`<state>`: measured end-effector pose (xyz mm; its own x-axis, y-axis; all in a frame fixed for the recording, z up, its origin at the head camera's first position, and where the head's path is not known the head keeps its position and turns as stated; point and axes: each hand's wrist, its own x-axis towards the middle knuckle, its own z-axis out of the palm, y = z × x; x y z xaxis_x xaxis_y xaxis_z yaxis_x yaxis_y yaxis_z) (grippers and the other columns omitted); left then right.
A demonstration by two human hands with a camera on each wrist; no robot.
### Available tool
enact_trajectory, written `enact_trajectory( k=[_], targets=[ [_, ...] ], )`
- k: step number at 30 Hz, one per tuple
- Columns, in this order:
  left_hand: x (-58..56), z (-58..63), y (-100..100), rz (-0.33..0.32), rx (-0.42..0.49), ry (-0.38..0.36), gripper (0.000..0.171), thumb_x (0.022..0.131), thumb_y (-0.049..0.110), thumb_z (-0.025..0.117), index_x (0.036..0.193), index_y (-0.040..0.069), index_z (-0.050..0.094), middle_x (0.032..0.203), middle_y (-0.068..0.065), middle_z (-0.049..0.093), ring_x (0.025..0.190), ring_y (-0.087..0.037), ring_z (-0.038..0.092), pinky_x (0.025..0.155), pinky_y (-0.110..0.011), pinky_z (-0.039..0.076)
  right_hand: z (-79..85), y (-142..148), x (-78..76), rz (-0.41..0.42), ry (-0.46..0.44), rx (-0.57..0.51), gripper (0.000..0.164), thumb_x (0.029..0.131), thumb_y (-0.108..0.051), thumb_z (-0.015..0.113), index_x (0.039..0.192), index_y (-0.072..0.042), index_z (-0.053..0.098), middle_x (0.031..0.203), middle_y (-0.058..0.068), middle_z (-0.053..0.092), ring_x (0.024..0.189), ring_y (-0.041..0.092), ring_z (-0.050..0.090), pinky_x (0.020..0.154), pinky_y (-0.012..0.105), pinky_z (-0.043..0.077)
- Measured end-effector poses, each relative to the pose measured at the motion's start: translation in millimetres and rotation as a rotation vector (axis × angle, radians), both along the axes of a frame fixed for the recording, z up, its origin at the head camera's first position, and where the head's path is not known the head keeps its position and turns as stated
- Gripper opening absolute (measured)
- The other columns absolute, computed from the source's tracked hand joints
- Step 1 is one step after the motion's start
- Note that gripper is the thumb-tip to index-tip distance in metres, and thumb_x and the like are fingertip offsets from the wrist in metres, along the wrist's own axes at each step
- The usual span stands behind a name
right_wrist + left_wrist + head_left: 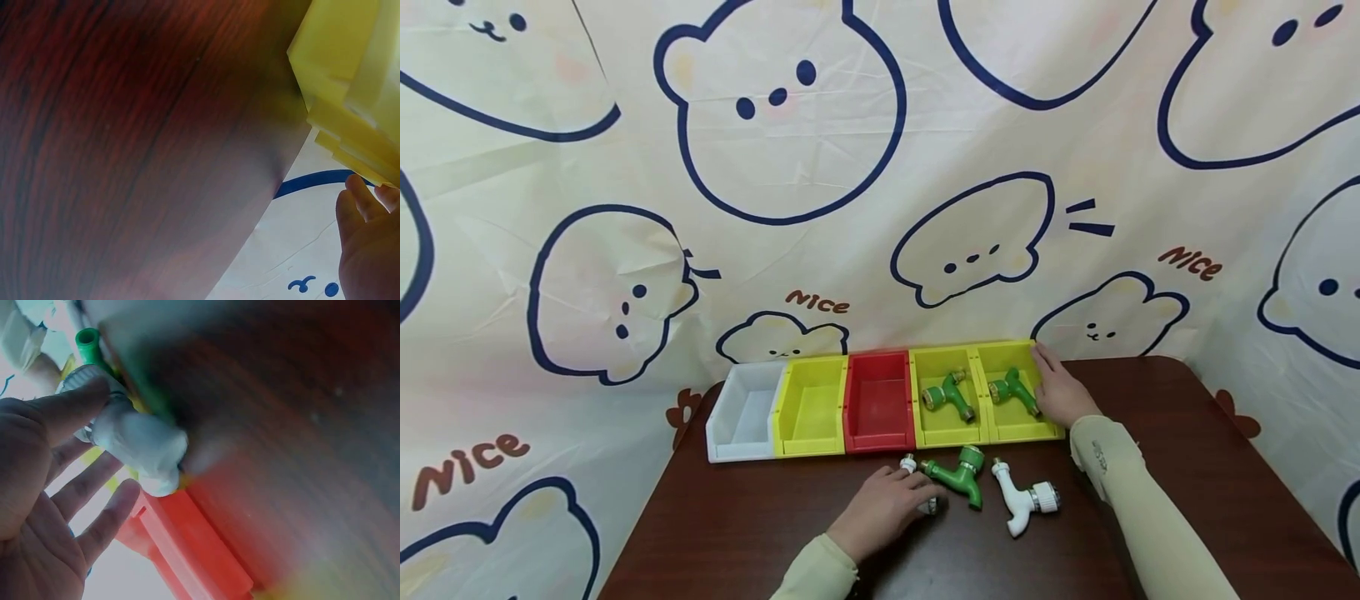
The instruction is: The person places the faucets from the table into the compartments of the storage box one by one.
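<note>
My left hand (880,510) holds a white tap (140,440) low over the table, thumb on its knob end and fingers behind. In the head view that hand hides most of the tap. Just right of it lies a green tap (958,476), and beyond that a second white tap (1021,497). My right hand (1063,390) touches the right side of the rightmost yellow bin (1026,432), fingertips at its back corner. One green tap (1015,392) lies inside this bin. Another green tap (950,395) sits in the yellow bin (928,435) beside it.
Further left in the same row stand a red bin (880,404), a yellow bin (811,404) and a white bin (748,417). The row runs along the back of the dark wooden table (737,533). Behind it hangs a printed cloth (850,267).
</note>
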<state>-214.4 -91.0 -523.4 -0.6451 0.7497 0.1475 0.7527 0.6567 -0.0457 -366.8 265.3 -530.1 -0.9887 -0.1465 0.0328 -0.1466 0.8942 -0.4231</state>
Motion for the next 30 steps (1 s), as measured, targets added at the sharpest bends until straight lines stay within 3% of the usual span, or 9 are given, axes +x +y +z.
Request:
enact_trajectory(
  k=[4,9,13,17,21,25,30],
  targets=[
    [-1.7,3.5,-4.0,0.011,0.098,-0.047,0.042,0.096,0.032,0.075,0.136,0.030,0.065,0.121,0.009,0.071,0.109,-0.007,0.068,0.091,-0.033,0.056,0.8,0.5,0.0,0.003,0.006,0.003,0.069,0.104,-0.008,0.042,0.166,-0.003,0.012,0.174,0.017,0.008,0.152,0.047,0.029,0.113,0.063,0.039],
    [-2.7,10.7,-9.2,0.022,0.233,-0.111,0.040,0.097,0.034,0.074,0.135,0.027,0.065,0.113,0.007,0.062,0.088,-0.003,0.061,0.078,-0.021,0.053,3.2,0.4,1.4,0.009,0.012,0.001,0.068,0.104,-0.007,0.043,0.165,-0.002,0.014,0.173,0.018,0.009,0.151,0.047,0.029,0.113,0.063,0.040],
    [-3.3,15.2,-11.8,0.074,0.330,-0.214,0.039,0.098,0.038,0.072,0.132,0.023,0.064,0.109,0.007,0.053,0.077,0.000,0.053,0.072,-0.016,0.050,3.3,-0.9,2.8,0.004,0.009,-0.001,0.069,0.103,-0.007,0.044,0.165,-0.002,0.014,0.173,0.018,0.009,0.151,0.047,0.030,0.113,0.063,0.041],
    [-2.2,19.3,-13.5,0.141,0.459,-0.303,0.038,0.099,0.038,0.071,0.129,0.020,0.058,0.113,0.006,0.053,0.084,-0.003,0.056,0.078,-0.021,0.054,1.1,-1.0,2.6,0.002,0.011,-0.007,0.069,0.103,-0.006,0.043,0.165,-0.002,0.014,0.173,0.018,0.009,0.151,0.047,0.030,0.113,0.063,0.041],
    [-0.5,22.2,-15.3,0.164,0.586,-0.325,0.039,0.098,0.035,0.073,0.126,0.017,0.053,0.114,0.003,0.057,0.092,-0.006,0.059,0.085,-0.026,0.058,0.0,-0.1,1.9,0.004,0.018,-0.009,0.069,0.102,-0.006,0.043,0.165,-0.002,0.015,0.173,0.018,0.009,0.151,0.048,0.029,0.112,0.064,0.041],
    [0.5,24.5,-17.8,0.144,0.666,-0.324,0.037,0.097,0.031,0.075,0.124,0.016,0.054,0.112,0.004,0.062,0.094,-0.006,0.060,0.086,-0.026,0.059,-0.1,0.0,1.4,0.007,0.022,-0.008,0.068,0.102,-0.006,0.043,0.165,-0.001,0.015,0.173,0.018,0.009,0.151,0.048,0.029,0.111,0.063,0.042],
    [0.2,26.1,-20.6,0.088,0.705,-0.354,0.018,0.097,0.023,0.074,0.115,0.023,0.072,0.117,0.006,0.059,0.102,-0.008,0.060,0.090,-0.027,0.059,0.4,-1.3,2.3,0.006,0.017,-0.011,0.068,0.103,-0.006,0.042,0.165,-0.001,0.015,0.173,0.018,0.009,0.152,0.047,0.028,0.112,0.063,0.041]
  ],
)
